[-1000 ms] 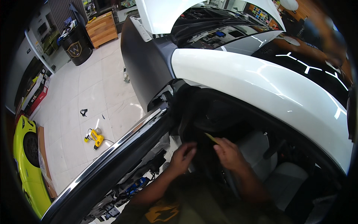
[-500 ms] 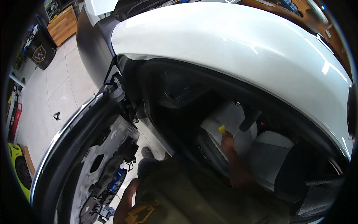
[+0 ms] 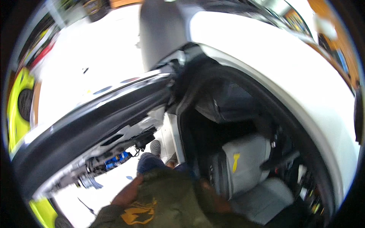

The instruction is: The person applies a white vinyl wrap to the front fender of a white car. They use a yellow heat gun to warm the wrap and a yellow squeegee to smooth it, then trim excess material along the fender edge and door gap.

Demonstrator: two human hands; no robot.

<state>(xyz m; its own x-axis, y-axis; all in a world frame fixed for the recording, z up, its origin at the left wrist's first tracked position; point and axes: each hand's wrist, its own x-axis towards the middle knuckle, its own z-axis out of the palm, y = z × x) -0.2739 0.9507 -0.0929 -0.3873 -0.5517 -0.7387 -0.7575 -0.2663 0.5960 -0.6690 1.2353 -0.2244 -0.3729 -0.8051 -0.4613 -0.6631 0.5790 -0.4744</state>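
A small yellow tool (image 3: pixel 235 162), flat with a wider end and a slim handle, lies on the grey car seat (image 3: pixel 249 146). It is apart from both hands. My right hand (image 3: pixel 206 185) is drawn in beside my shirt, left of the seat's lower part; it is dark and blurred, so its fingers do not show. My left hand (image 3: pixel 134 186) hangs low beside my trousers, near the open car door (image 3: pixel 95 142). Its fingers are hidden too. Neither hand shows anything in it.
The door's inner side is stripped, with a blue part (image 3: pixel 117 160) and loose wiring showing. The white car roof (image 3: pixel 262 49) arches over the doorway. A black door seal (image 3: pixel 283 102) rims the opening. A yellow-green car (image 3: pixel 19 110) stands far left on the pale floor.
My right hand has let go of the yellow tool, which now lies on the seat, and has pulled back toward my body. The view has turned left, toward the door.
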